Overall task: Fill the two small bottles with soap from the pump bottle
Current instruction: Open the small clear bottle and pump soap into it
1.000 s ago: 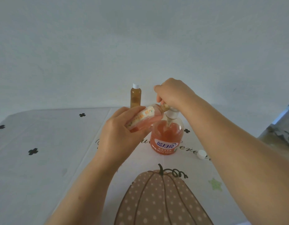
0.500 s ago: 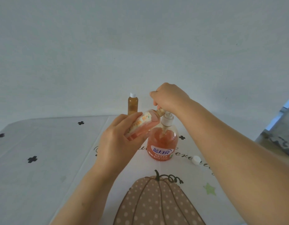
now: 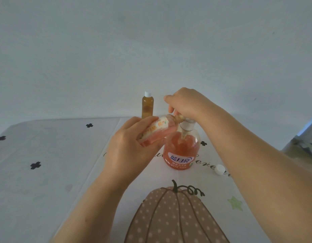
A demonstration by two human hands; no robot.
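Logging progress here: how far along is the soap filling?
Looks done: the amber small bottle stands capped behind. In hand: left hand tilts the labelled small bottle at the orange pump bottle's top; right hand grips its pump. Left: finish, refit the loose white cap.

The pump bottle [image 3: 181,151] stands on the table [image 3: 46,163], near the middle. The left hand [image 3: 132,148] holds a small bottle [image 3: 157,130] tipped on its side, just left of the pump, with its mouth right at the spout. The right hand [image 3: 186,102] grips the top of the pump bottle from above. A second small bottle [image 3: 148,106] stands upright behind, a little to the left. A cap [image 3: 219,169] lies on the table to the right, apart from the pump bottle.
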